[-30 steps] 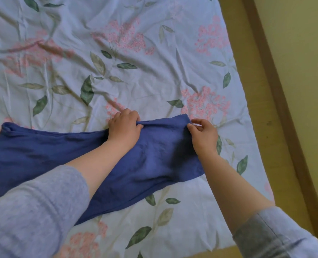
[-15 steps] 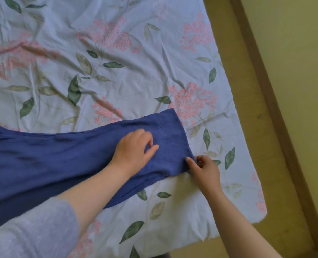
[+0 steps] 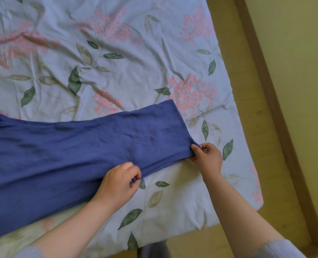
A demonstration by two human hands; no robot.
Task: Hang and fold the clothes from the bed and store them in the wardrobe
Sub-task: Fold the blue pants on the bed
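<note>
A blue garment (image 3: 70,151) lies flat and stretched across the floral bedsheet (image 3: 117,71), running from the left edge to the right middle. My left hand (image 3: 119,185) pinches its near edge between thumb and fingers. My right hand (image 3: 207,157) pinches the near right corner of the same garment. The garment's left part runs out of view.
The bed's right edge and near corner (image 3: 247,202) drop to a yellowish floor (image 3: 247,90). A wooden skirting board (image 3: 277,108) runs along the wall on the right. The far half of the sheet holds only wrinkles.
My left hand slid from the top of the garment down to its near edge and pinched it. My right hand stayed at the near right corner.
</note>
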